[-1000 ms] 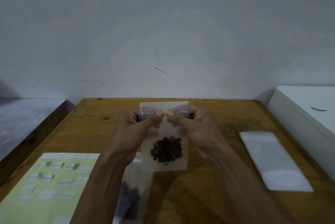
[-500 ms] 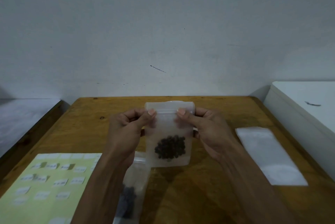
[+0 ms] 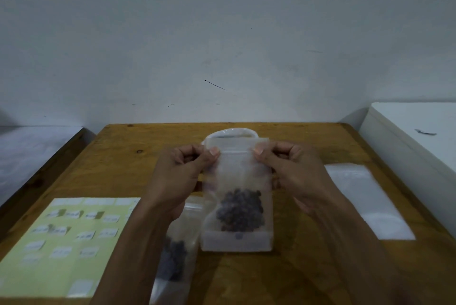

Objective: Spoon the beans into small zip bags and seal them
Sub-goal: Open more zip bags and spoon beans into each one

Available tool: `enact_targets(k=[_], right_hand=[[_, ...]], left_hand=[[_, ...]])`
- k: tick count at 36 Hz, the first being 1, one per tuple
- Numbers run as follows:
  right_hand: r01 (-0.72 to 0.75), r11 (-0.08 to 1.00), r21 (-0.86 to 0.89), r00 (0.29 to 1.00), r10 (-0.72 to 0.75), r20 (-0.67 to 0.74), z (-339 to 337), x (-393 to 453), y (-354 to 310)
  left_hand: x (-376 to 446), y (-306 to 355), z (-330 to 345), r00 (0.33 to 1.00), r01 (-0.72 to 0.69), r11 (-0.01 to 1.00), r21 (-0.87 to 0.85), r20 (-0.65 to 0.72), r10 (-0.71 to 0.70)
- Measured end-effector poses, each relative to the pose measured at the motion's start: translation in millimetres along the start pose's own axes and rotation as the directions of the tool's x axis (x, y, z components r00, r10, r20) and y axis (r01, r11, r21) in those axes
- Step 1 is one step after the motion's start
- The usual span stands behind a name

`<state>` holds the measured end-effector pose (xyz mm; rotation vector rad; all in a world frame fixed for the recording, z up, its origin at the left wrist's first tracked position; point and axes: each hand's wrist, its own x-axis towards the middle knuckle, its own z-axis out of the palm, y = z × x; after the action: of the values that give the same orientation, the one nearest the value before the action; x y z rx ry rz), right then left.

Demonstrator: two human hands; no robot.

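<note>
A small frosted zip bag (image 3: 237, 176) stands upright over the wooden table (image 3: 128, 156), with dark beans (image 3: 240, 210) heaped in its lower half. My left hand (image 3: 182, 173) pinches the zip strip at the bag's top left corner. My right hand (image 3: 293, 171) pinches the strip at the top right corner. A rounded clear plastic rim (image 3: 230, 133) shows just behind the bag's top. A second bag holding beans (image 3: 176, 255) lies flat under my left forearm, partly hidden.
A yellow sheet of small white labels (image 3: 64, 238) lies at the front left. A stack of flat empty bags (image 3: 367, 203) lies to the right. A white box (image 3: 414, 141) borders the table's right edge, a grey surface (image 3: 32, 151) the left.
My thumbs, together at the middle of the zip strip a second ago, have slid apart to the bag's two top corners. The bag now sits lower, near the table.
</note>
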<state>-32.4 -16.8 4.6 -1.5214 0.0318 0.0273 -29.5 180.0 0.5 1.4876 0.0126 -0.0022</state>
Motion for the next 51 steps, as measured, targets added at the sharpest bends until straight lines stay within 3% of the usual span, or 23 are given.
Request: enact_targets(k=[5, 10, 13, 21, 28, 32, 36, 45, 51], right_hand=[[-0.035, 0.972, -0.233, 0.999, 0.024, -0.047, -11, -16, 21], [-0.111, 0.818, -0.564, 0.992, 0.061, -0.106, -9, -26, 57], [-0.098, 0.732, -0.674, 0.993, 0.024, -0.118, -2, -28, 66], [-0.047, 0.619, -0.784, 0.996, -0.028, -0.082, 14, -16, 80], [-0.012, 0.603, -0.798, 0.996, -0.064, -0.063, 17, -7, 79], [0.018, 0.600, -0.800, 0.996, -0.081, -0.039, 17, -5, 78], [0.044, 0.583, -0.811, 0.997, -0.080, -0.004, 16, -4, 79], [0.059, 0.588, -0.807, 0.998, -0.060, 0.029, 11, -8, 81], [0.041, 0.608, -0.793, 0.999, -0.053, 0.011, 11, -9, 82]], left_hand=[[-5, -24, -1, 0.998, 0.059, 0.965, 0.254, 0.011, -0.064], [-11, -54, 2, 1.000, 0.015, 0.782, 0.623, -0.028, 0.003], [-13, -64, 2, 0.999, -0.013, 0.699, 0.715, -0.024, 0.043], [-13, -66, -4, 0.994, 0.021, 0.651, 0.758, -0.083, 0.064], [-15, -64, -4, 0.989, -0.018, 0.667, 0.745, -0.083, 0.120], [-19, -66, -1, 0.982, -0.087, 0.592, 0.801, -0.031, 0.187], [-21, -64, 2, 0.989, -0.068, 0.541, 0.838, -0.016, 0.149], [-25, -61, -2, 0.988, -0.140, 0.605, 0.784, 0.071, 0.137], [-22, -69, -5, 0.981, -0.147, 0.532, 0.834, 0.054, 0.188]])
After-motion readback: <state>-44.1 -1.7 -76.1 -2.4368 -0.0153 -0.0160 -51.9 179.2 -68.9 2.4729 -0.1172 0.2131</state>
